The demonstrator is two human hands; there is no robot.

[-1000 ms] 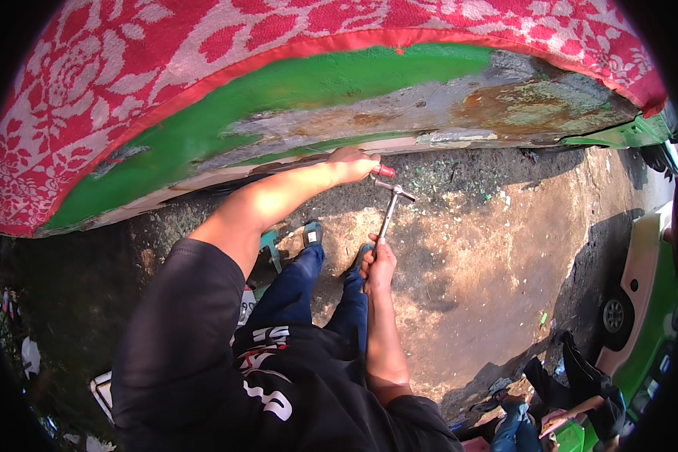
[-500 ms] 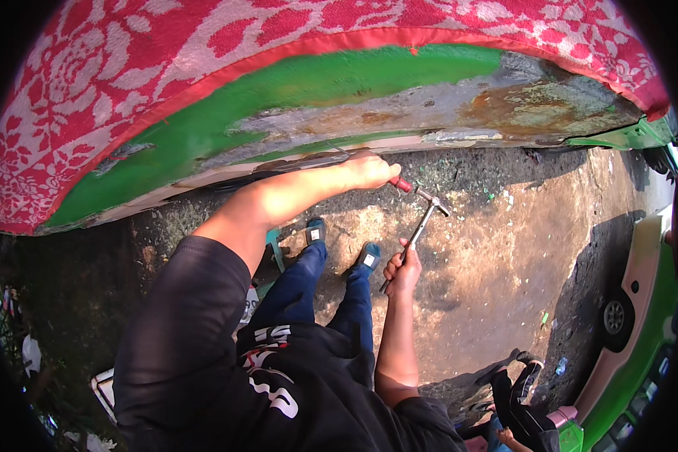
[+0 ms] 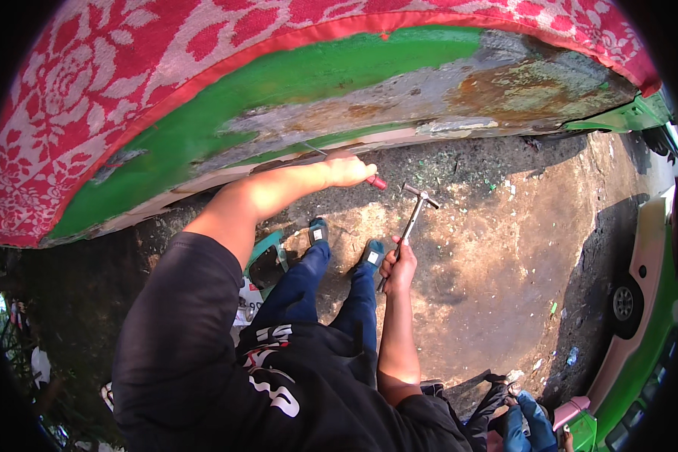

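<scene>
Hammer (image 3: 413,220), gripped low on its handle by the closed right hand (image 3: 399,265), has swung back off the red-handled chisel (image 3: 375,181) w/ left hand (image 3: 346,169) fisted round it at the vehicle body's (image 3: 369,113) rusted lower edge — prob. between blows, scraping unfinished.

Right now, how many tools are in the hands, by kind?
Chisel, red handle, in the left hand: 1
Hammer in the right hand: 1
Total: 2
</scene>
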